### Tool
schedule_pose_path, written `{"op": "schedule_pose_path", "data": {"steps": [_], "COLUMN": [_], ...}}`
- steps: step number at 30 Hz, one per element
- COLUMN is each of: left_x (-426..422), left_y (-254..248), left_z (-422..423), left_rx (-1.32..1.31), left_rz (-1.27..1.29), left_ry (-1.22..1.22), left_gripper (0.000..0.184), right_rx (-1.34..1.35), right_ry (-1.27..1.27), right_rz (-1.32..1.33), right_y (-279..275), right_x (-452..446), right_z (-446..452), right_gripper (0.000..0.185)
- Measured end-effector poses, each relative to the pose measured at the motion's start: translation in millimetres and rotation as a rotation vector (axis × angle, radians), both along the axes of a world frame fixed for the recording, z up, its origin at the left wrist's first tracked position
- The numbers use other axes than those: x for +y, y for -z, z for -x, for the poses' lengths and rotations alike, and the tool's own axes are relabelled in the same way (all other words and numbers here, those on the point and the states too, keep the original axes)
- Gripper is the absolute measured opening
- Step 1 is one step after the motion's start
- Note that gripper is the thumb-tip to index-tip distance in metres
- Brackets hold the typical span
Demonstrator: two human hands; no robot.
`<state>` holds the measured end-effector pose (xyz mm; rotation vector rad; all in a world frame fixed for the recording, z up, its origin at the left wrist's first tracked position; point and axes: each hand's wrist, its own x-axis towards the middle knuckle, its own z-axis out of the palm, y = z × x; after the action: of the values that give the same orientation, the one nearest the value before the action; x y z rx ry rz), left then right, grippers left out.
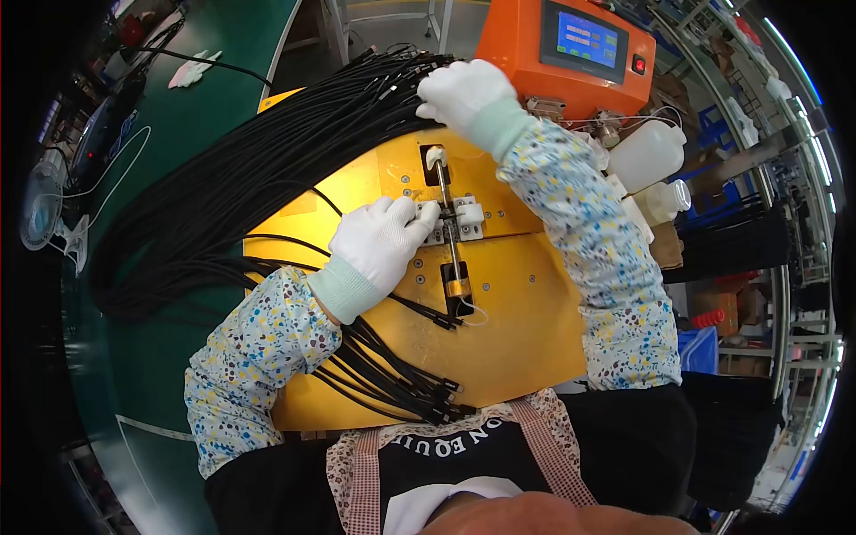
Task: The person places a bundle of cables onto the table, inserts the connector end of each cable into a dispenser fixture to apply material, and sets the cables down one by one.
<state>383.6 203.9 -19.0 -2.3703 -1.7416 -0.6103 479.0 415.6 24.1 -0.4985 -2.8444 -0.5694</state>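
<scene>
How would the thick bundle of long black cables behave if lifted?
The thick bundle of long black cables would probably sag, since it bends round in a wide loop. It may be fairly heavy, given its many strands.

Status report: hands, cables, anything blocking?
Left white-gloved hand at silver metal fixture. Right white-gloved hand at long black cable bundle, grip unclear. Cable ends on flat golden plate, possible snag.

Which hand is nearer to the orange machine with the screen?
Right. The right hand is close beside the orange machine, at the black cables; the left hand is farther away, at the fixture on the yellow plate.
</scene>
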Motion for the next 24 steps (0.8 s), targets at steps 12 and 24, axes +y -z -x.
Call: {"op": "schedule_pose_path", "data": {"steps": [12, 24], "left_x": [4.4, -13.4], "left_y": [2.5, -54.7], "left_z": [7.0, 12.8], "left_rx": [-0.045, -0.356], "left_rz": [-0.112, 0.522], "left_ry": [0.029, 0.272], "left_gripper": [0.035, 0.028], "right_rx": [0.379, 0.540], "right_ry": [-0.148, -0.007], "right_rz": [-0.010, 0.636], "right_y": [-22.5, -11.5], "right_x": [-73.7, -83.1], "right_z": [-67.6, -77.7], "right_gripper": [0.026, 0.010]}}
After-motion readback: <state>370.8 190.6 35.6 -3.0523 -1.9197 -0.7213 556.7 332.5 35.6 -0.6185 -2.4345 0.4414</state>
